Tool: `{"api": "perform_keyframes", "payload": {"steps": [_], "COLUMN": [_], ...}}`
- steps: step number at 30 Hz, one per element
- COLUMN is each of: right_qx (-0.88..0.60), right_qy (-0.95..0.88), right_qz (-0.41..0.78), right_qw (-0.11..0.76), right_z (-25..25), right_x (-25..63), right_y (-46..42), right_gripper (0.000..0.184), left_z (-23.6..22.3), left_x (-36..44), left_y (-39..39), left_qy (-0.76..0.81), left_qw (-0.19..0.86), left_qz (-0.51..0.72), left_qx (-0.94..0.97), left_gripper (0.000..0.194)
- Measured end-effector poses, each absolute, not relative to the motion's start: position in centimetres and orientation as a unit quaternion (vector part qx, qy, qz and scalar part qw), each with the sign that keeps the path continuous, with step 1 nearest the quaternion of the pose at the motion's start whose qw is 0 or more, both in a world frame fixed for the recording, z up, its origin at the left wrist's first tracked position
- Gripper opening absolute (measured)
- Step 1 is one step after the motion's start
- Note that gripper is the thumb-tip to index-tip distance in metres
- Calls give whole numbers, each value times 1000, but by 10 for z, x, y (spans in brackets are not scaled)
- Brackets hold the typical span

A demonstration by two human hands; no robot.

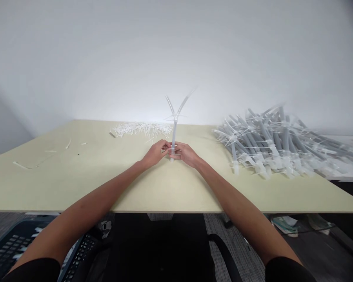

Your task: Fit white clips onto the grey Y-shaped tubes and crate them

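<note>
1. The left hand [154, 154] and the right hand [186, 153] sit close together over the middle of a pale yellow-green tabletop [76, 184], with the forearms reaching in from the lower corners of the view.
2. Both hands are pinching, not spread. Their fingers [165, 145] curl inward from either side and meet around the stem of a Y-shaped transparent plastic tube [174, 133]. Which fingertip presses where is too small to tell.
3. The tube stands upright between the hands. From the grip, its stem rises toward 12 o'clock and forks into two arms, one leaning to 11 o'clock and the other to 1 o'clock. Its lower end pokes out below the hands at 6 o'clock, and I cannot tell whether it touches the tabletop.
4. At 11 o'clock from the hands, a scattered pile of white plastic trimmings [142, 129] lies well apart from the left hand.
5. At 2 to 3 o'clock, a large heap of gray tubes with transparent fittings [270, 143] lies well apart from the right hand.
6. At 9 o'clock, a few thin pale scraps [68, 143] lie near the far left of the tabletop.
7. At 6 o'clock, gray carpet [238, 250] shows beyond the table's front edge.
</note>
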State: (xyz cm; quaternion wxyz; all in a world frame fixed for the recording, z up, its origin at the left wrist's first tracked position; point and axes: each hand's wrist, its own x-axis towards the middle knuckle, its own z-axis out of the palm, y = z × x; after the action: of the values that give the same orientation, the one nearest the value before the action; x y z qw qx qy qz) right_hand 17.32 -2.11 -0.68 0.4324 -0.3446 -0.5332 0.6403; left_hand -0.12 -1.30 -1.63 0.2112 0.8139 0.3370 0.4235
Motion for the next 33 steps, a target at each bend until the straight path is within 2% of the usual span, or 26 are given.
{"api": "perform_keyframes", "payload": {"steps": [7,24,33], "right_qx": [-339,-341,-344], "right_qy": [-541,-459,-407], "right_qz": [638,697,731], "right_qw": [431,433,426], "right_z": [-7,-9,-7], "right_x": [175,174,173], "right_y": [-21,-20,-21], "right_gripper": [22,28,30], "left_z": [-18,-17,-12], "left_x": [-2,-2,-5], "left_y": [-11,-12,-16], "left_qy": [336,338,324], "left_qw": [197,183,100], "left_qz": [429,421,372], "left_qx": [815,822,864], "left_gripper": [9,11,17]}}
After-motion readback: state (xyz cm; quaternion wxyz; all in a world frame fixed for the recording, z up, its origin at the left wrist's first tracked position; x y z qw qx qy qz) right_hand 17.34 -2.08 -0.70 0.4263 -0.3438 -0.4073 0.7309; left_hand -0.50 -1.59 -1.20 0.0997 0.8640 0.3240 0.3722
